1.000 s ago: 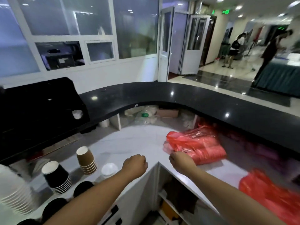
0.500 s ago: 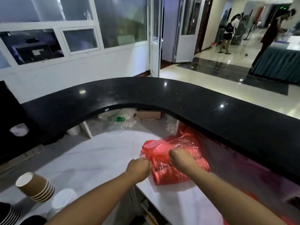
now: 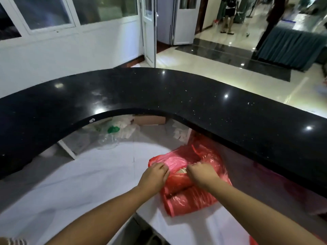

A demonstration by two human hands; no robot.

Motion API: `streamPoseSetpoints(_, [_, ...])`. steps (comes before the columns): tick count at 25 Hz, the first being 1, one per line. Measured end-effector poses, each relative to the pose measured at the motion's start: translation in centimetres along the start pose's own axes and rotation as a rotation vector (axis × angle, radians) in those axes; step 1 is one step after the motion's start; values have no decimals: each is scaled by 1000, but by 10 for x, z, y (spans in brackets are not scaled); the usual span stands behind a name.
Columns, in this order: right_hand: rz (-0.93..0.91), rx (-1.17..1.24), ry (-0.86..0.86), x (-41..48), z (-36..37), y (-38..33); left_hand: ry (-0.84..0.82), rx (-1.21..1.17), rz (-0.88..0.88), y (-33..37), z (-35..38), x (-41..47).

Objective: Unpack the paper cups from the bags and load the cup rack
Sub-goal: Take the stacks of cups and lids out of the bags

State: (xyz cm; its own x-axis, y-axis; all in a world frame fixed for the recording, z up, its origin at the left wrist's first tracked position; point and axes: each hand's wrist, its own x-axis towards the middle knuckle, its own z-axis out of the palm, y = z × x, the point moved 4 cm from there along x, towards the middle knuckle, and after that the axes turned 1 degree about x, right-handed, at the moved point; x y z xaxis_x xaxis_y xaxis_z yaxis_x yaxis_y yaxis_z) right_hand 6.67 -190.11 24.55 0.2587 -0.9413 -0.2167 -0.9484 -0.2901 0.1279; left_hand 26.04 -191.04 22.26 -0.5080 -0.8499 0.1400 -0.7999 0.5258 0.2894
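Observation:
A red plastic bag (image 3: 192, 197) lies on the white marble worktop (image 3: 74, 183) under the black counter's overhang. Long cup stacks bulge inside it. My left hand (image 3: 154, 175) pinches the bag's plastic at the left of its mouth. My right hand (image 3: 201, 174) grips the plastic at the right of the mouth. Between the two hands the bag gapes a little and a pale cup rim (image 3: 182, 170) shows. The cup rack is out of view.
A curved black counter (image 3: 159, 96) arches over the worktop's far side. Clear plastic wrap with a green patch (image 3: 113, 133) and a cardboard box (image 3: 150, 120) sit beneath it. Another red bag's edge (image 3: 254, 242) shows at the bottom right. People stand in the hall beyond.
My view has swung right and down, so the cup stacks on the left left the frame. Both hands reached the red bag, took hold of its mouth and pulled it apart.

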Motion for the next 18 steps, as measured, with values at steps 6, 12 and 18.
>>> streamPoseSetpoints(6, [-69,-99,-29,-56,18,10,-221,81,35,30,25,32])
streamPoseSetpoints(12, [-219,-68,179,-63,40,13,-475,297,-68,39,27,13])
streamPoseSetpoints(18, [-349,-8,200,-17,17,-27,-430,263,-206,18,35,-37])
